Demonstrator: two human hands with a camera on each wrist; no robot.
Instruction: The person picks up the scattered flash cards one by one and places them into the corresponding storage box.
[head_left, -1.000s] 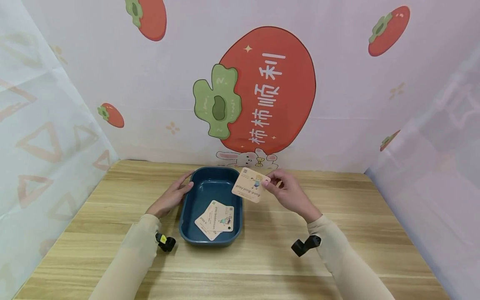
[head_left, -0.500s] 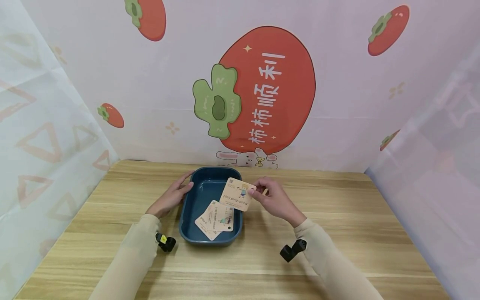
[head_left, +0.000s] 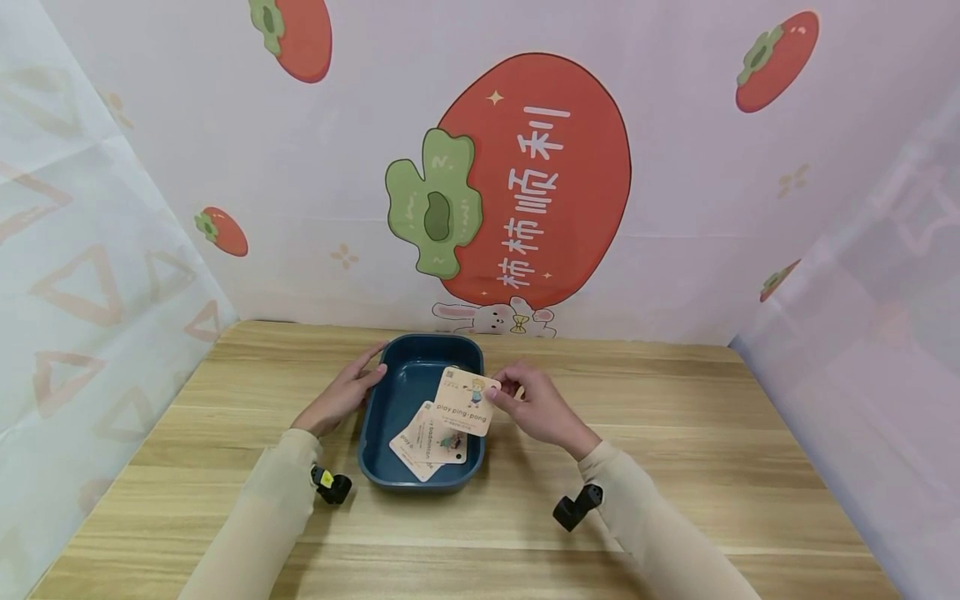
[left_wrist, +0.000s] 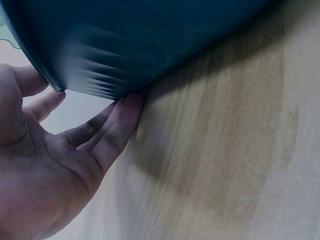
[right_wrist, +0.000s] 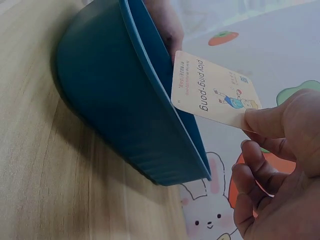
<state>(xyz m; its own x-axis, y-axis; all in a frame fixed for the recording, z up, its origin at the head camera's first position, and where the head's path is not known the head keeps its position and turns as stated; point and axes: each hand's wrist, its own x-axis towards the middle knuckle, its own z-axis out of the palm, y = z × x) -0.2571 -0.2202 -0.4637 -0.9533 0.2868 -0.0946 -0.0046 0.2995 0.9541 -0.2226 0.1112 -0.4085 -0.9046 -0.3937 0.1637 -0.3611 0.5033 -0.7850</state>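
Note:
A dark blue plastic tray (head_left: 411,379) stands on the table. My left hand (head_left: 347,397) holds its left side, thumb over the rim; in the left wrist view the fingertips (left_wrist: 131,106) touch the outer wall low down. Between thumb and fingers my right hand (head_left: 542,408) pinches the edge of a square "play ping-pong" card (head_left: 461,400), tilted over the tray's right rim. Inside the tray lie a "play badminton" card (head_left: 444,446) and, partly covered by it, another card (head_left: 407,450). The held card hides a corner of the badminton card.
The wood-grain table (head_left: 675,433) runs up to a pale backdrop cloth (head_left: 675,283) printed with persimmons and a rabbit. Cloth also hangs at both sides. A small black camera sits on each wrist, the right camera (head_left: 577,507) and the left camera (head_left: 332,485).
My right hand has moved left and toward me, bringing the ping-pong card from beyond the tray's right rim to over its right part. The left hand and the tray have stayed put.

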